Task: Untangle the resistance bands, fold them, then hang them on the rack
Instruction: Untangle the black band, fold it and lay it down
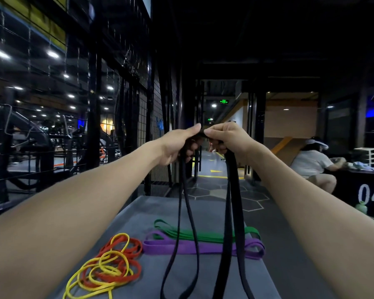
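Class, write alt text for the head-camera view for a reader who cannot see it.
Both hands, left and right, hold up black bands that hang in loops over a grey bench. On it lie folded green and purple bands beside tangled yellow and orange ones.

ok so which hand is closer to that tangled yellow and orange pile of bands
Left. The left hand is raised above and slightly right of the yellow and orange pile; the right hand is farther right. Both grip the black band.
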Tool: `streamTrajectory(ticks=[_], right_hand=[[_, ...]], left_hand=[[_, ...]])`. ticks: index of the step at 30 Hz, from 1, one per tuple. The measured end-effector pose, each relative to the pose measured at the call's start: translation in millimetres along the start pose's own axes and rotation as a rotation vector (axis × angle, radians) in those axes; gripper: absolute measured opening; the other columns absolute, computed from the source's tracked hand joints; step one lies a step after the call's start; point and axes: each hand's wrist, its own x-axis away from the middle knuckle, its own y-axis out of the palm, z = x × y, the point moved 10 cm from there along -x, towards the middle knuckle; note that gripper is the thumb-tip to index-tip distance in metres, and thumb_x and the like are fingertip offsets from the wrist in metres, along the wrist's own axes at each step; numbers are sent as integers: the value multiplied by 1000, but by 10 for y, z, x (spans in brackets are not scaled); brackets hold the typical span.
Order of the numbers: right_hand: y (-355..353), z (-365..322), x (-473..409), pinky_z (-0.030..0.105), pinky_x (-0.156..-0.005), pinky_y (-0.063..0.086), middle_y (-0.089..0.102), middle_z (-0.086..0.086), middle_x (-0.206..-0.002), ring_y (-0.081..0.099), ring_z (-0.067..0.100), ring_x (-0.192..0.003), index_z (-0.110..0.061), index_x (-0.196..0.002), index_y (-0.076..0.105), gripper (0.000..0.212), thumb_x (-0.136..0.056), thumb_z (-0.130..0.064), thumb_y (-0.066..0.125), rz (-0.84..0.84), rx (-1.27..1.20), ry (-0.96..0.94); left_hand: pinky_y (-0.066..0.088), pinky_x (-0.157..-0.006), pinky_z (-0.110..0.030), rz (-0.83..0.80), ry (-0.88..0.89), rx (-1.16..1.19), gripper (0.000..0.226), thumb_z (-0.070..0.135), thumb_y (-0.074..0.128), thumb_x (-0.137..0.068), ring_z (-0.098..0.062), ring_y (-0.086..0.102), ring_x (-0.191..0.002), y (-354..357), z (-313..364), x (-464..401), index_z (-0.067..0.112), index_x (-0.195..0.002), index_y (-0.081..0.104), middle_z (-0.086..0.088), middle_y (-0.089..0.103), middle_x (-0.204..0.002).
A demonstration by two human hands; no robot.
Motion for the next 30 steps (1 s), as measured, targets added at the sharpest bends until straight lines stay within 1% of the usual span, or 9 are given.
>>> streamTrajectory(ticks=[5, 10, 14, 16, 19, 21, 25, 27, 30], right_hand=[[55, 185, 94, 21, -49, 24, 38, 3, -60, 30, 10, -51, -11, -66, 55, 28, -93, -17, 54, -28, 18, 26], [110, 412, 169, 20, -50, 30, 42, 0, -63, 36, 8, -50, -6, -94, 56, 25, -96, -29, 47, -20, 12, 53], [139, 691, 251, 20, -51, 33, 44, -2, -62, 38, 8, -49, -8, -96, 53, 24, -97, -31, 46, -38, -81, 165], [107, 764, 284, 20, -51, 32, 43, -3, -62, 37, 8, -50, -9, -90, 54, 20, -95, -27, 50, -21, -85, 192], [61, 759, 291, 21, -52, 29, 42, -4, -59, 34, 9, -51, -14, -68, 56, 25, -92, -20, 55, 4, -51, 186], [84, 690, 271, 20, -52, 29, 45, -5, -56, 35, 7, -49, -15, -66, 58, 26, -92, -18, 56, -5, -58, 167], [63, 590, 222, 19, -50, 28, 45, -7, -52, 35, 7, -48, -18, -58, 54, 34, -91, -17, 57, 27, -54, 151], [74, 610, 221, 22, -52, 27, 41, -3, -57, 32, 9, -50, -17, -61, 54, 31, -91, -20, 57, 13, -24, 150], [131, 723, 245, 22, -54, 29, 42, -3, -61, 35, 9, -51, -10, -79, 60, 23, -94, -26, 53, 7, -65, 146]], left_hand=[[43, -61, -23, 24, -5, 74, 21, 31, 52, -94, -9, 41, -56, 19, -163, -13, 15, -83, 60, 4, 42, -58], [36, -60, -23, 98, 52, 189, 27, 24, 49, -95, -7, 37, -56, 63, -256, 10, 16, -72, 62, 9, 48, -48], [39, -58, -23, 178, -2, 326, 21, 24, 51, -94, -9, 39, -54, 2, -426, 8, 15, -77, 60, 6, 42, -49], [41, -58, -24, 168, -41, 252, 19, 24, 51, -94, -10, 40, -55, -9, -499, 18, 14, -80, 59, 3, 42, -55], [45, -61, -26, 45, -139, -65, 21, 26, 46, -95, -12, 48, -60, 45, -613, 86, 13, -87, 60, 0, 51, -69], [47, -64, -27, -31, -173, -154, 31, 32, 39, -96, -14, 53, -64, 124, -654, 117, 13, -95, 64, -1, 58, -74], [40, -63, -27, 14, -105, 52, 41, 46, 41, -95, -13, 43, -56, 206, -564, 44, 16, -72, 56, 2, 47, -59], [37, -60, -25, 98, -39, 107, 35, 39, 48, -94, -11, 35, -53, 180, -501, 10, 17, -67, 53, 7, 40, -50], [33, -58, -24, 193, 27, 189, 29, 29, 49, -95, -8, 34, -52, 142, -469, -11, 20, -68, 53, 14, 44, -37]])
